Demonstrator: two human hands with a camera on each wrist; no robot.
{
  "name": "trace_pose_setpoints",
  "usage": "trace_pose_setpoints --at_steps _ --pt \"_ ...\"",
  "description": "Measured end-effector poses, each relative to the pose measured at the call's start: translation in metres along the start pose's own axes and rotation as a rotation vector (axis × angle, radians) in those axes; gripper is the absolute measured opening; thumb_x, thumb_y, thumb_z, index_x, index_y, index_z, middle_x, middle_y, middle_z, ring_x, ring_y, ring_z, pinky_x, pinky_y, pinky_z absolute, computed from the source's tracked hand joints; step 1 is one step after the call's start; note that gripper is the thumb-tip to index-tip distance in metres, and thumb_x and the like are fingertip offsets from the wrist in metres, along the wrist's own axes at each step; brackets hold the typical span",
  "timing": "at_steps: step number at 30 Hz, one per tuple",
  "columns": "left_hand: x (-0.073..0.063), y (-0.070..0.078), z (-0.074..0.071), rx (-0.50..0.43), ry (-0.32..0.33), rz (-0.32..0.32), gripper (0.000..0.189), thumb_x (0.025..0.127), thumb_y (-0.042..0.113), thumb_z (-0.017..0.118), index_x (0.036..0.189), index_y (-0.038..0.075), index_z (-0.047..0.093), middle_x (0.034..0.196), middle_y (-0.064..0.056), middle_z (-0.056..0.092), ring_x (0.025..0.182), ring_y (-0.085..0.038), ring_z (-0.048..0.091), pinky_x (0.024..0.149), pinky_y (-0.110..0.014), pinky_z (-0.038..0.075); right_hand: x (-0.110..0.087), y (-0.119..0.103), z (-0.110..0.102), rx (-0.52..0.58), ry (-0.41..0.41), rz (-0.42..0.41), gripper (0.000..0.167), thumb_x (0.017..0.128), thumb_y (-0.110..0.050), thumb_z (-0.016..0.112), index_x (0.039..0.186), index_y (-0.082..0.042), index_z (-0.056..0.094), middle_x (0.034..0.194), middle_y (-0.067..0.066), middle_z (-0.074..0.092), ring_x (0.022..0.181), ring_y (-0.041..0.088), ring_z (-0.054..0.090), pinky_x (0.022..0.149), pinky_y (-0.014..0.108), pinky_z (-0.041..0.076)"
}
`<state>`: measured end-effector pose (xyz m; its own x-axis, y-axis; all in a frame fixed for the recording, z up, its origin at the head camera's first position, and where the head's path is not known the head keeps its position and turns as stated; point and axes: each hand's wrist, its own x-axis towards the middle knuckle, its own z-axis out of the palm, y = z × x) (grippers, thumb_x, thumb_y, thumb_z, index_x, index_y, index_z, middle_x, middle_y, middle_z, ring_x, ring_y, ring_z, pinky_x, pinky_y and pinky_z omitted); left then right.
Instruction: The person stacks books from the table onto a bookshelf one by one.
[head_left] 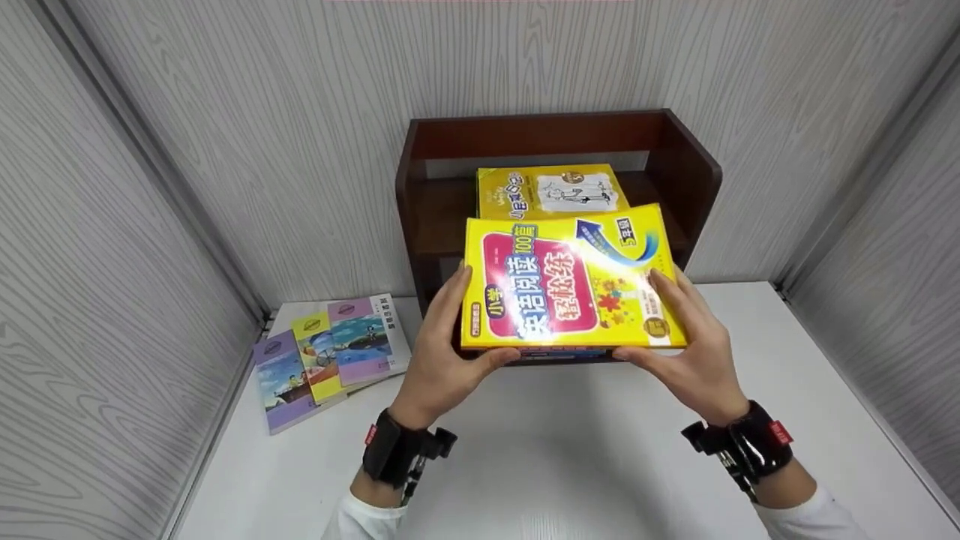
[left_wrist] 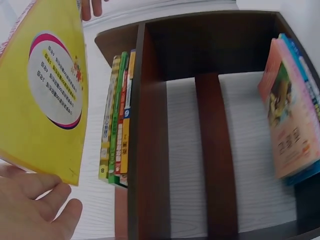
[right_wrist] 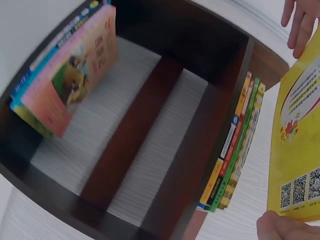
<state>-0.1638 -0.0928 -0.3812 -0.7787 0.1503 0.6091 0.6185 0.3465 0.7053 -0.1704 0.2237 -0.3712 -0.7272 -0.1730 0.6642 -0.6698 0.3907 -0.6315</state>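
Note:
Both hands hold a yellow workbook [head_left: 630, 292] with a pink panel and large Chinese lettering, raised in front of the shelf in the head view. My left hand [head_left: 442, 360] grips its left edge, thumb at the near edge. On the opposite side my right hand [head_left: 697, 356] grips the right edge in the same way. The workbook's back cover [left_wrist: 35, 110] faces the shelf in the left wrist view; QR codes show on that cover [right_wrist: 295, 165] in the right wrist view. Behind it, a yellow comic-style book [head_left: 551, 191] tops a flat stack on the upper shelf.
A dark brown bookshelf [head_left: 540, 135] stands against the back wall. Its upper board carries a stack of several books [left_wrist: 120, 115]; more books, a pink one [right_wrist: 80, 75] uppermost, lie in the lower compartment. Several thin books [head_left: 330, 356] lie fanned on the white table at left.

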Motion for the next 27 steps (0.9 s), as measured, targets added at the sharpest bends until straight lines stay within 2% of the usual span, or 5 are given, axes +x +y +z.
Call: trace_pose_setpoints --at_steps 8,17,22,25,27 --pt "0.047 -0.011 -0.004 0.088 0.004 0.039 0.102 0.09 0.055 0.078 0.164 0.005 0.03 0.171 -0.015 0.03 0.146 -0.028 0.042 0.116 -0.038 0.049 0.046 0.01 -0.004 -0.086 -0.053 0.13 0.088 0.086 -0.006 0.087 0.161 -0.003 0.042 0.172 0.017 0.03 0.123 0.024 0.053 0.089 0.003 0.048" --pt "0.081 -0.029 -0.005 0.143 -0.063 -0.142 0.102 0.09 0.049 0.081 0.167 0.008 0.028 0.17 -0.014 0.031 0.148 -0.029 0.039 0.123 -0.045 0.041 0.081 0.029 -0.003 -0.158 -0.167 0.251 0.088 0.095 -0.038 0.079 0.166 -0.012 0.033 0.175 0.011 0.022 0.14 0.036 0.046 0.097 0.003 0.041" --pt "0.093 -0.036 -0.005 0.177 -0.088 -0.165 0.101 0.091 0.046 0.081 0.167 0.008 0.028 0.173 -0.013 0.027 0.152 -0.031 0.035 0.125 -0.048 0.038 0.094 0.039 -0.002 -0.194 -0.194 0.275 0.09 0.096 -0.044 0.077 0.167 -0.012 0.032 0.176 0.011 0.021 0.149 0.034 0.039 0.108 0.026 0.041" --pt "0.1 -0.04 -0.004 0.191 -0.094 -0.166 0.1 0.091 0.046 0.081 0.167 0.007 0.028 0.174 -0.012 0.026 0.153 -0.031 0.035 0.125 -0.048 0.037 0.102 0.045 -0.002 -0.196 -0.211 0.298 0.092 0.095 -0.047 0.077 0.167 -0.013 0.031 0.176 0.012 0.022 0.144 0.035 0.043 0.11 0.041 0.043" --pt "0.105 -0.042 -0.004 0.204 -0.1 -0.175 0.1 0.092 0.046 0.081 0.167 0.007 0.027 0.174 -0.012 0.027 0.154 -0.03 0.034 0.126 -0.048 0.036 0.108 0.049 -0.002 -0.194 -0.223 0.319 0.093 0.095 -0.05 0.077 0.167 -0.014 0.03 0.174 0.014 0.026 0.136 0.035 0.047 0.107 0.043 0.043"
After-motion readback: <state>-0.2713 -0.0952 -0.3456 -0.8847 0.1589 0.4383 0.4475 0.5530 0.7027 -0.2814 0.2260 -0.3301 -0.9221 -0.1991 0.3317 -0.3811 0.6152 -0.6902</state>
